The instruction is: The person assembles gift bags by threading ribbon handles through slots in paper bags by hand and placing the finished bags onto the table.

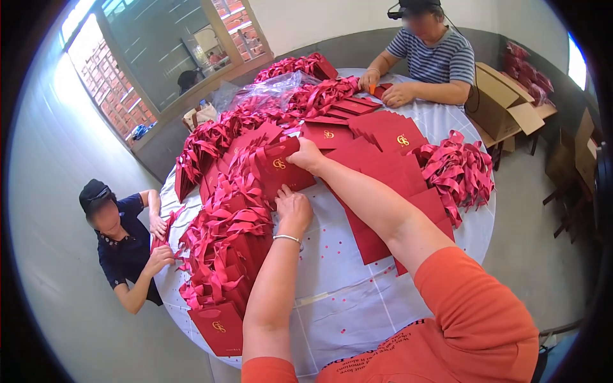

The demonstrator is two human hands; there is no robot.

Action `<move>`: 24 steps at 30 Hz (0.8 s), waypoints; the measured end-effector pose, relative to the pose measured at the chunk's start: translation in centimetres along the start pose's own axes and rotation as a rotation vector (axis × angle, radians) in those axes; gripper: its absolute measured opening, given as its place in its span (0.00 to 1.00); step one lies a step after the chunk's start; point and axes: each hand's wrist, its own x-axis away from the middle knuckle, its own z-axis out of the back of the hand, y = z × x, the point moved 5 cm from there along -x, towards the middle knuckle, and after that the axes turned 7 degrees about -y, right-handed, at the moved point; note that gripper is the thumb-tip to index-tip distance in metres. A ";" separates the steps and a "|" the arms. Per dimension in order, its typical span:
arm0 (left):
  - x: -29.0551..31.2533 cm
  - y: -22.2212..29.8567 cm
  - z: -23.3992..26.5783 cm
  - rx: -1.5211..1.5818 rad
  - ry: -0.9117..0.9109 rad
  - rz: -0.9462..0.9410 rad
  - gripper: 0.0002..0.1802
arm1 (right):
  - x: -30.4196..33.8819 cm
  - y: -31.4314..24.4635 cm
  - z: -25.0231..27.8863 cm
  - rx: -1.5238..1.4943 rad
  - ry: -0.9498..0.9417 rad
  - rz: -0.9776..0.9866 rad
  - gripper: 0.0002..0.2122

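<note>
My right hand (pixel 308 156) reaches across the table and grips the upper right edge of a red paper gift bag (pixel 287 172) with a gold emblem. Below it, my left hand (pixel 294 209), with a bracelet at its wrist, has its fingers apart at the lower edge of that bag. Under and beside my left arm runs a long row of red gift bags (pixel 255 239), packed upright with pink ribbon handles (pixel 223 223) bunched on top. To the right of my right arm, flat red bags (pixel 377 166) lie in overlapping fanned stacks.
A round table (pixel 332 281) with a pale cloth and red confetti dots carries everything. Clear plastic (pixel 262 92) lies at the back, and a ribbon pile (pixel 456 166) at the right. Co-workers handle red pieces at the far right (pixel 428 60) and left (pixel 121 233). Cardboard boxes (pixel 498 96) stand beyond.
</note>
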 end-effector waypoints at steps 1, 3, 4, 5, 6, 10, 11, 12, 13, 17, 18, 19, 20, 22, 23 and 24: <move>-0.2 -0.2 0.3 -0.009 0.054 0.005 0.25 | 0.1 -0.5 0.2 0.070 0.051 0.045 0.23; -0.6 -0.6 0.3 0.001 0.062 0.008 0.24 | 0.1 -1.5 1.0 0.157 0.173 0.038 0.27; -0.8 -0.7 0.5 0.004 0.100 -0.004 0.24 | 0.0 -2.1 1.5 0.189 0.212 0.038 0.28; -0.9 -0.8 0.1 -0.013 0.016 -0.009 0.26 | 0.0 -2.5 2.1 0.233 0.226 -0.019 0.28; -0.9 -1.0 -0.2 -0.045 -0.045 -0.002 0.27 | -0.2 -3.1 2.7 0.301 0.179 -0.075 0.28; -0.1 -0.1 0.0 -0.167 0.068 -0.021 0.24 | 2.4 -6.7 6.4 0.198 -0.043 0.059 0.23; 0.2 0.2 -0.1 -0.165 0.063 -0.030 0.24 | 3.8 -7.5 8.1 0.129 -0.130 0.052 0.20; 0.4 0.5 0.0 -0.195 0.082 -0.038 0.23 | 5.8 -8.4 9.5 0.105 -0.283 0.070 0.17; 0.6 0.8 0.1 -0.227 0.088 -0.046 0.23 | 7.9 -9.3 11.0 0.167 -0.275 0.060 0.16; 1.3 1.3 0.6 -0.258 0.050 -0.076 0.21 | 17.5 -12.8 16.3 0.296 -0.321 0.118 0.12; 1.7 1.2 0.6 -0.251 0.033 -0.076 0.20 | 19.7 -13.3 17.3 0.320 -0.330 0.115 0.11; 2.1 1.2 0.7 -0.253 0.040 -0.087 0.20 | 21.8 -13.5 18.3 0.306 -0.316 0.061 0.10; 2.5 1.1 0.7 -0.242 0.017 -0.085 0.20 | 23.7 -13.6 19.0 0.313 -0.302 0.041 0.09; 3.7 0.9 1.0 -0.235 0.090 -0.081 0.20 | 26.9 -13.0 19.8 0.220 -0.266 -0.042 0.08; 4.2 0.9 1.2 -0.265 0.119 -0.094 0.19 | 28.2 -12.4 20.2 0.221 -0.238 -0.094 0.07; 4.7 1.1 1.3 -0.248 0.136 -0.116 0.19 | 29.3 -12.3 20.5 0.281 -0.217 -0.044 0.08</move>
